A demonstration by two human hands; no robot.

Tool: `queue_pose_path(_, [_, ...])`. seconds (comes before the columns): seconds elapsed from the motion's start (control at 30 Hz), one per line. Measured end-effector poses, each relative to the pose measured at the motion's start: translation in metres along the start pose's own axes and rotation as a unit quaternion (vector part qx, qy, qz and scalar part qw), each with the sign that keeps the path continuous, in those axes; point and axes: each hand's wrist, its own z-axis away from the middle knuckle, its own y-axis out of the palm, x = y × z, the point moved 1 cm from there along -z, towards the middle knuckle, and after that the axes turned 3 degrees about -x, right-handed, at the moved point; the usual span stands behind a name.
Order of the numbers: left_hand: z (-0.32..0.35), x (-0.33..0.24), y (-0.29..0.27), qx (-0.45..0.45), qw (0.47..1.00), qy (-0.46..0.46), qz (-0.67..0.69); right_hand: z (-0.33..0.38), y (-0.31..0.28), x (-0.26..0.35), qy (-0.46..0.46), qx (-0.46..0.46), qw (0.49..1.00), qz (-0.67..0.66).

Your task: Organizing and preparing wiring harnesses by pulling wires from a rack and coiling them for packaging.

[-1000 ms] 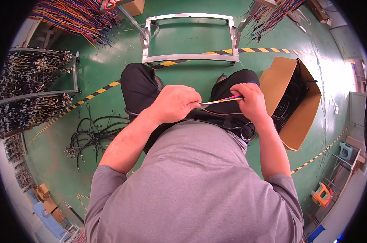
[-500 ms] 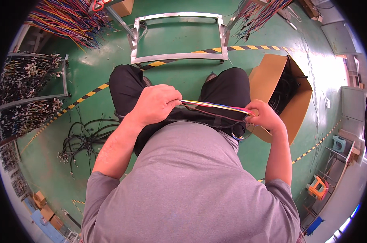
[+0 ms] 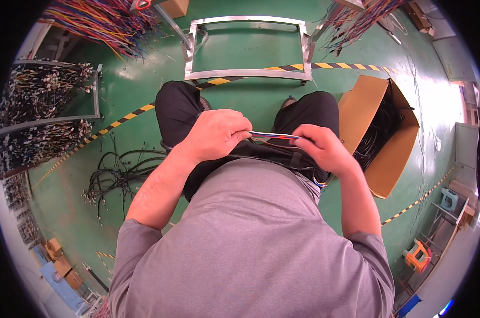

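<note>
A thin bundle of coloured wires (image 3: 274, 135), with white, blue and red strands showing, runs taut between my two hands above my lap. My left hand (image 3: 219, 134) pinches its left end, fingers closed with the knuckles up. Around the right part of the bundle, my right hand (image 3: 320, 147) is closed, thumb and fingers pressed together. Below that hand, loose coloured wire ends (image 3: 319, 180) hang by my right thigh. A dark cable lies across my lap under the wires, partly hidden by my hands.
An open cardboard box (image 3: 380, 183) of black cables stands right of my knee. Black cables (image 3: 115, 177) lie on the green floor at left. Ahead is a metal frame (image 3: 250, 74). Wire racks (image 3: 49, 122) line the left side; coloured wires (image 3: 99, 24) hang at far left.
My right hand has moved left along the wires, closer to my left hand, so the exposed stretch is shorter. The whole view has shifted slightly. My left hand keeps its pinch.
</note>
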Motion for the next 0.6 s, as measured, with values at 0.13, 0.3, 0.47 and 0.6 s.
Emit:
queue_pose_path(0.13, [0.001, -0.001, 0.005, 0.039, 0.999, 0.0, 0.029, 0.007, -0.003, 0.006, -0.023, -0.025, 0.998, 0.048])
queue_pose_path(0.3, [-0.013, -0.013, 0.024, 0.072, 0.996, 0.028, 0.041, 0.002, 0.036, 0.024, -0.097, -0.1, 0.977, 0.16])
queue_pose_path(0.47, [-0.015, -0.009, 0.033, 0.071, 0.997, 0.036, -0.019, -0.007, 0.038, 0.024, -0.028, -0.061, 0.993, 0.099])
queue_pose_path(0.6, [-0.008, 0.001, 0.023, 0.07, 0.996, -0.008, -0.06, 0.01, 0.0, 0.004, 0.055, 0.004, 0.998, 0.038])
